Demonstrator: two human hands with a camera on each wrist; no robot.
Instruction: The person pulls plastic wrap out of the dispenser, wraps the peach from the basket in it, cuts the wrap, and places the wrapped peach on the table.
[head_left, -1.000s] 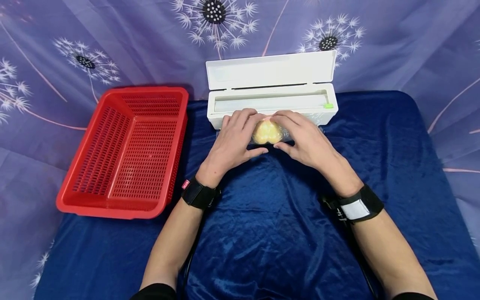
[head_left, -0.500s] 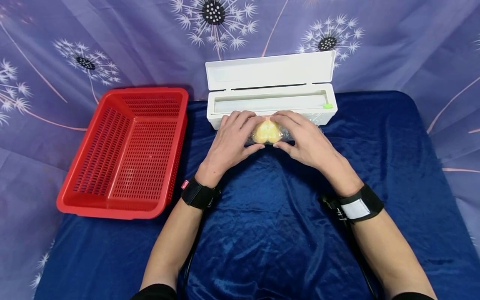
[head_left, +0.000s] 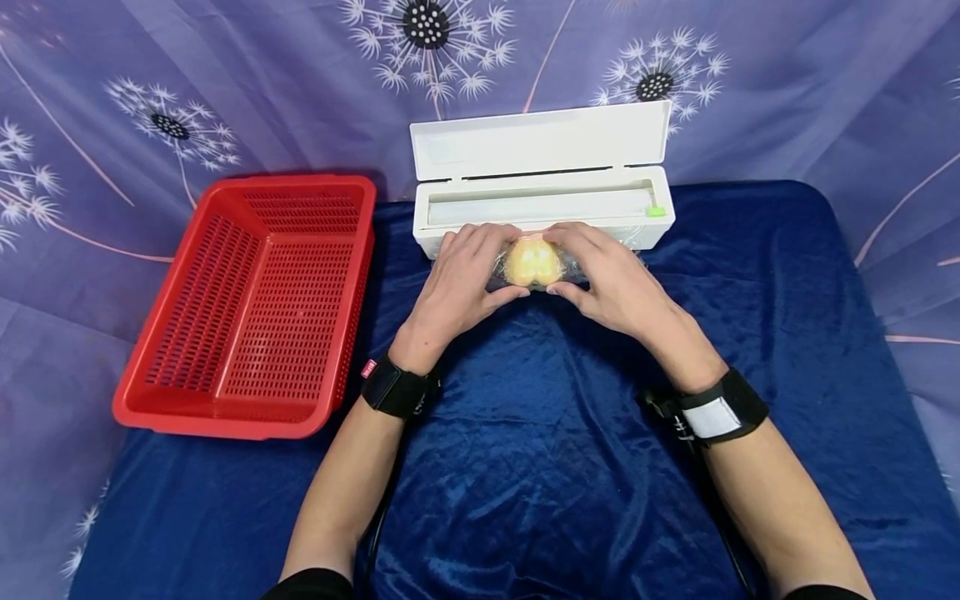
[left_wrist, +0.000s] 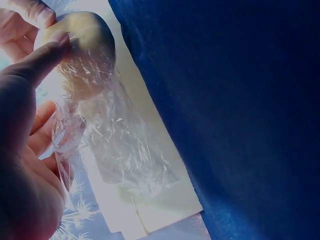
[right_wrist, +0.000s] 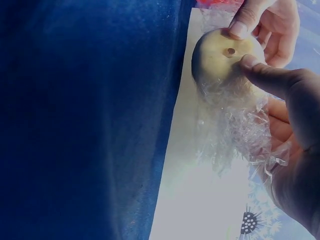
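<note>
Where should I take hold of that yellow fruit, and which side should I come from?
Probably by its rounded flanks, coming from the near side, with the left hand and right hand opposite each other. The yellow fruit bulges to both sides, and the open white box stands just beyond it, crowding the far side. Avoid tugging the loose plastic wrap; it might slip.

Yellow fruit [head_left: 534, 262], red basket [head_left: 225, 425]
</note>
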